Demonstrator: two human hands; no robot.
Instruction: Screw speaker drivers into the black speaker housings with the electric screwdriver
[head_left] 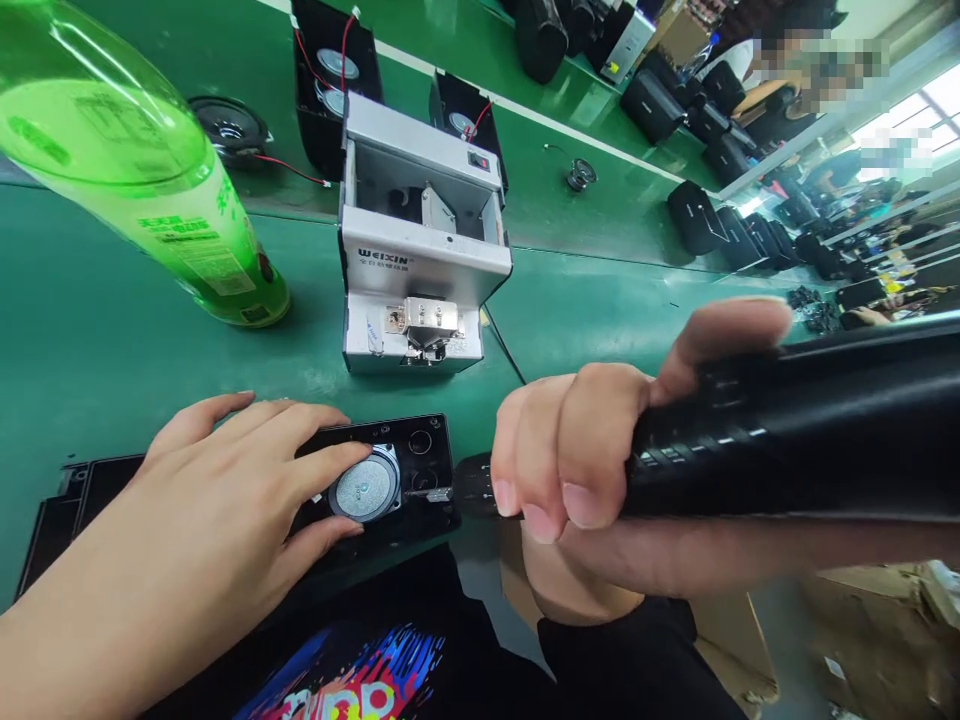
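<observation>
My left hand [225,510] lies flat on a black speaker panel [424,465] at the near edge of the green bench, fingers spread beside the round silver speaker driver [365,490]. My right hand [585,450] is wrapped around a black electric screwdriver [787,440], held level. Its bit [439,494] points left and touches the panel just right of the driver.
A grey screw feeder box [420,250] stands behind the panel. A green plastic bottle [142,170] stands at the left. Loose drivers and black speaker housings [697,215] line the green conveyor [600,230]. Another person sits at far right.
</observation>
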